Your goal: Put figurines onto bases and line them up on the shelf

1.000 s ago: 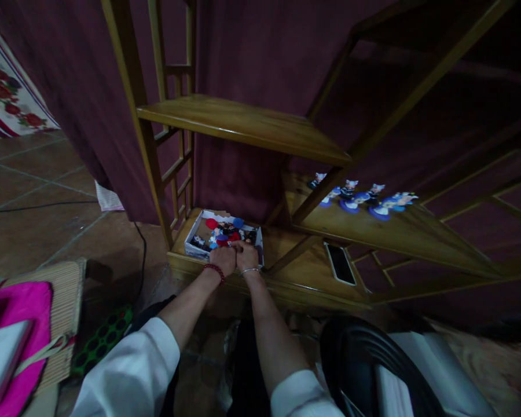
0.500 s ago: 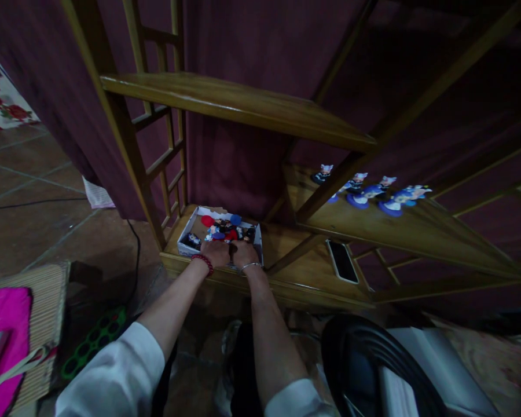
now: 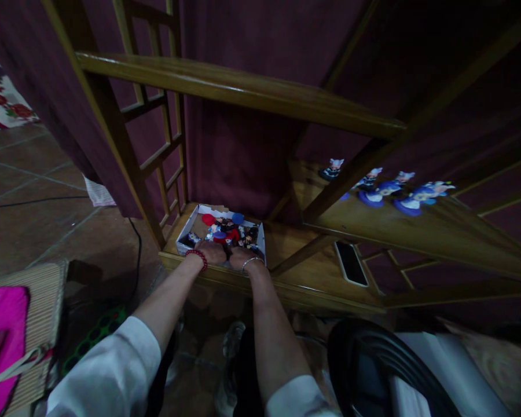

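Dim room, purple curtain [image 3: 243,153] behind wooden shelving. Left hand [image 3: 211,252] and right hand [image 3: 242,258] side by side at near wall of white box [image 3: 261,238], backs up, fingers out of sight. Cannot tell grip state for either: maybe curled on something, maybe just resting.

Change versus a second ago: no longer pressed together, now slightly apart along the near side. Box apparently unmoved, nothing visibly lifted clear. Reads as a small re-placing of hands, with handling centred on the box.

Inside box: jumbled small figures [image 3: 232,236], plus red disc [image 3: 208,219] and blue disc [image 3: 238,218] toward the far side. Bare strip at left.

Edges: box at left end of lower shelf [image 3: 306,278], close to front edge. Lattice side [image 3: 161,159] tight on left, slanted bar [image 3: 301,256] just right, upper shelf [image 3: 226,84] overhead. Most open room toward the front. Past the bar, phone [image 3: 351,263] lying flat, then raised shelf with standing figurines [image 3: 373,198], well apart from hands.
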Available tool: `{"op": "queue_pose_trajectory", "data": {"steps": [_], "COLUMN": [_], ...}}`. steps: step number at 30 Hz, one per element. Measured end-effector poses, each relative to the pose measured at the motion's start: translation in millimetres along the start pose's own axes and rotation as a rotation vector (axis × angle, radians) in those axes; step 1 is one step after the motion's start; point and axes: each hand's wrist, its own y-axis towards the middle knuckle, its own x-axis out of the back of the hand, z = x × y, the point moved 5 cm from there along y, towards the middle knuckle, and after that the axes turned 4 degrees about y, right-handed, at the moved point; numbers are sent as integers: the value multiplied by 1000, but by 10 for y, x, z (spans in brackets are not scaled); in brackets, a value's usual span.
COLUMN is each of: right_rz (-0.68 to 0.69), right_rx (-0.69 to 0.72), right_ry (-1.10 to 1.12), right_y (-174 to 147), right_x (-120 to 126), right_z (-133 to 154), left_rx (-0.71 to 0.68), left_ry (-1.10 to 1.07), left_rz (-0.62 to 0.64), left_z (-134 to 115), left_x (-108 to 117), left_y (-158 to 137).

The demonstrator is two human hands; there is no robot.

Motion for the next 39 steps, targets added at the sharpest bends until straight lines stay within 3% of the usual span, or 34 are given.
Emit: {"op": "queue_pose_trajectory", "data": {"steps": [4, 10, 15, 31, 39], "right_rz": [97, -12, -137, -228, -248], "right_rx": [21, 133, 115, -25, -31], "right_ry": [4, 108, 104, 134, 174], "right_y": [12, -5, 7, 212, 273], "right_x": [-25, 89, 165, 187, 163], "right_z": [-22, 34, -1, 6, -1], "left_rx": [27, 24, -22, -102, -96], "left_ry": [11, 15, -3, -78, -141], "left_rz": [35, -1, -105, -286, -337], "left_z": [8, 35, 90, 237, 320], "left_x": [27, 66, 90, 38, 35], "left_y": [-28, -50, -11, 103, 170]}}
